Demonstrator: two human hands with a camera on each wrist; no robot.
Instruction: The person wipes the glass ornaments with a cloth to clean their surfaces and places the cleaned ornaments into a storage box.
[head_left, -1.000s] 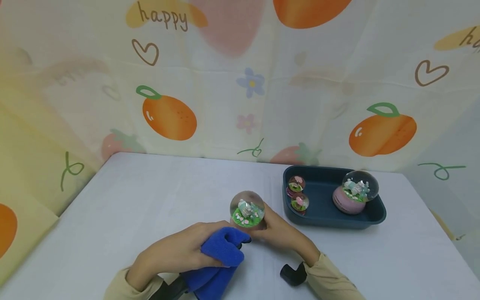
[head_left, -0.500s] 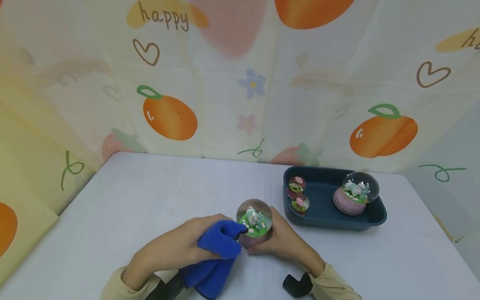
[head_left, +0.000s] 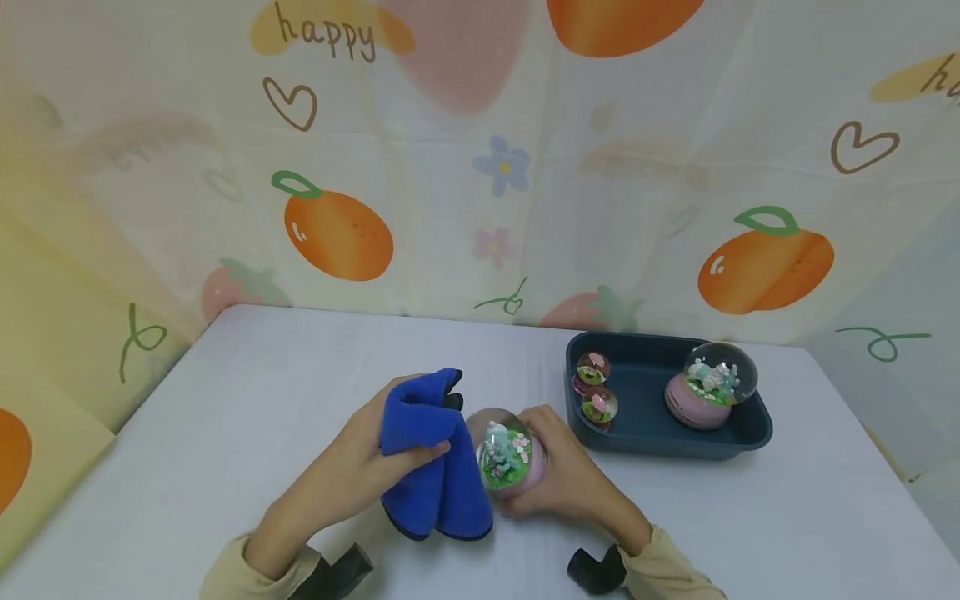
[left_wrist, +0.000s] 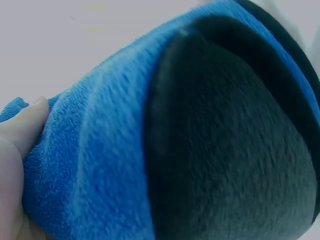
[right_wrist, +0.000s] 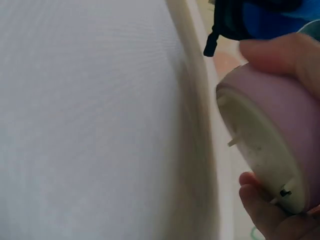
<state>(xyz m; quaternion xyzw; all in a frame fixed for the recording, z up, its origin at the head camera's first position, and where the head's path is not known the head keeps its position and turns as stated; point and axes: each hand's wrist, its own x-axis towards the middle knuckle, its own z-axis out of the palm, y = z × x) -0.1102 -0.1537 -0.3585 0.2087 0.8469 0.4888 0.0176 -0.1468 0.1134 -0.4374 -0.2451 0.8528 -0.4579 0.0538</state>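
Note:
My left hand (head_left: 367,454) grips a folded blue cloth (head_left: 431,433) with dark edging, thumb across its front. In the left wrist view the cloth (left_wrist: 115,110) fills most of the picture, its dark grey underside showing. My right hand (head_left: 566,467) holds a snow globe (head_left: 506,454) by its pink base, the clear dome tilted left toward the cloth. Inside the dome are a pale figure, green ground and small flowers. The right wrist view shows the base's pale underside (right_wrist: 262,150), with fingers on both sides of it.
A dark blue tray (head_left: 645,442) stands at the right of the white table (head_left: 337,358). In it, a second pink-based snow globe (head_left: 708,387) leans at the right end, and two small globes (head_left: 598,406) sit at the left. A patterned curtain (head_left: 450,208) hangs behind.
The left hand has lifted the cloth up and turned it more upright beside the globe. The right hand has shifted slightly right and down, tipping the globe's dome to the left.

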